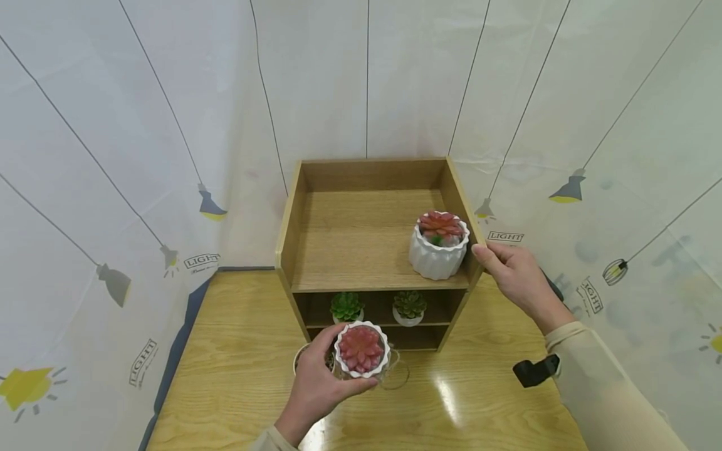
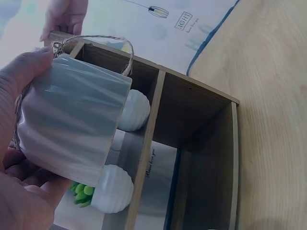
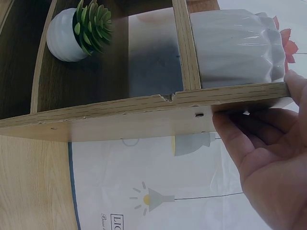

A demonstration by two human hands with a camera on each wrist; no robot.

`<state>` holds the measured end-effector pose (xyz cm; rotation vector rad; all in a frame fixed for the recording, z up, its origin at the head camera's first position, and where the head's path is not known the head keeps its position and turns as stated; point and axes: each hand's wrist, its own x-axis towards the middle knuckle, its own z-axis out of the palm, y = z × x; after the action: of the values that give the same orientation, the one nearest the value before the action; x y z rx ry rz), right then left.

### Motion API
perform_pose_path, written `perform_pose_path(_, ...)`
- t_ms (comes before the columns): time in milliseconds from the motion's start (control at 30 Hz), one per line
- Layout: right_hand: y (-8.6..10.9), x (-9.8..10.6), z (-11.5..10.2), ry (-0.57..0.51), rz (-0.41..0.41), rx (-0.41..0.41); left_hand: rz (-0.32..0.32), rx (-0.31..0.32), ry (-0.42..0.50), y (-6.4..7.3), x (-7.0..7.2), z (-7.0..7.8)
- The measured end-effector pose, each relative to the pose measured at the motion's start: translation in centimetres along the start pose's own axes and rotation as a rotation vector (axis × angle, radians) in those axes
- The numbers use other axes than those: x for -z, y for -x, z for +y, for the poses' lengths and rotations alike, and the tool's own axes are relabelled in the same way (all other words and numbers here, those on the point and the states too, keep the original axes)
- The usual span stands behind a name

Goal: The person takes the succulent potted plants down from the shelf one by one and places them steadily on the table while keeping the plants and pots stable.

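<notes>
My left hand point(image 1: 316, 383) grips a white scalloped pot point(image 2: 72, 120) with a red succulent point(image 1: 361, 349) in it, held in front of the wooden shelf point(image 1: 350, 241). Twine point(image 2: 115, 39) hangs loosely from this pot. My right hand point(image 1: 520, 279) holds the shelf's right side panel point(image 3: 129, 114), thumb on the edge and fingers against the outer face. Inside that panel, on the top level, stands another white fluted pot point(image 1: 437, 255) with a red succulent point(image 1: 440, 223).
On the middle level sit two small white pots with green succulents, one at left point(image 1: 346, 306) and one at right point(image 1: 410, 304). Partly hidden behind my left hand, a round pot point(image 1: 299, 358) stands on the wooden table point(image 1: 225, 351). A lamp-printed cloth point(image 1: 350, 81) surrounds the table.
</notes>
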<state>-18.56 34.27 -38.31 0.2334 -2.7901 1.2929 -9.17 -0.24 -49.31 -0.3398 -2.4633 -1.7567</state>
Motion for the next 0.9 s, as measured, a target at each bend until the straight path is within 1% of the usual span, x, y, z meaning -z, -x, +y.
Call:
perform_pose_path(133, 0.0, 0.0, -0.1, -0.01, 0.0, 0.003, 0.002, 0.014, -0.007, 0.0, -0.1, -0.3)
perform_pose_path(333, -0.1, -0.1, 0.0, -0.021, 0.001, 0.006, 0.001, 0.016, -0.021, 0.0, -0.2, -0.9)
perform_pose_path(433, -0.1, 0.0, 0.0, -0.015, 0.002, 0.007, 0.006, 0.004, -0.042, 0.1, -0.2, -1.4)
perform_pose_path(567, -0.1, 0.0, 0.0, -0.013, -0.002, 0.004, 0.029, -0.017, -0.078, 0.1, -0.4, -2.0)
perform_pose_path(667, 0.0, 0.0, 0.1, -0.008, -0.007, -0.005, 0.033, -0.005, -0.088, 0.2, -0.5, -2.3)
perform_pose_path(900, 0.2, 0.0, 0.0, -0.004, -0.02, -0.026, 0.026, 0.046, -0.126, 0.3, -0.7, -2.8)
